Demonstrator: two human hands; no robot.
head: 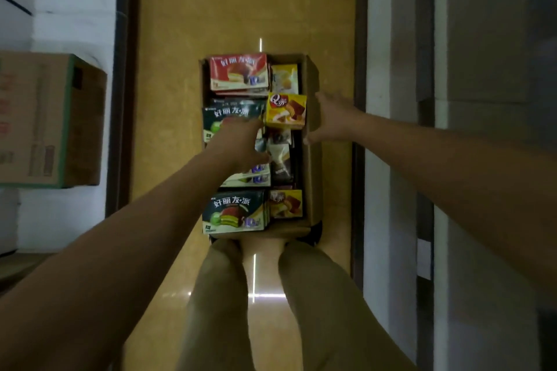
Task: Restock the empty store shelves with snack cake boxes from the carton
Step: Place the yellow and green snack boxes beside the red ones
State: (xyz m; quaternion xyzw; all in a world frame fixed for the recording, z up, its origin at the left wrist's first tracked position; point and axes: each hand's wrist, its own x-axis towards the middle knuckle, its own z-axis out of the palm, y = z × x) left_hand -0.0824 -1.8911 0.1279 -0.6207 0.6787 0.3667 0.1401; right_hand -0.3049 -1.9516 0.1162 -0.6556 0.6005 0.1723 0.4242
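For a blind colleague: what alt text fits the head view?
A person's left hand reaches onto a dark green snack cake box in an open brown cardboard carton; the right hand touches its right wall. A red box and a yellow box sit alongside.

Dim, warm light; we've got thin glare streaks on glossy floor (pixel 193 24), right hand (pixel 331 120) smeared w/ blur, edges fisheye-bent.
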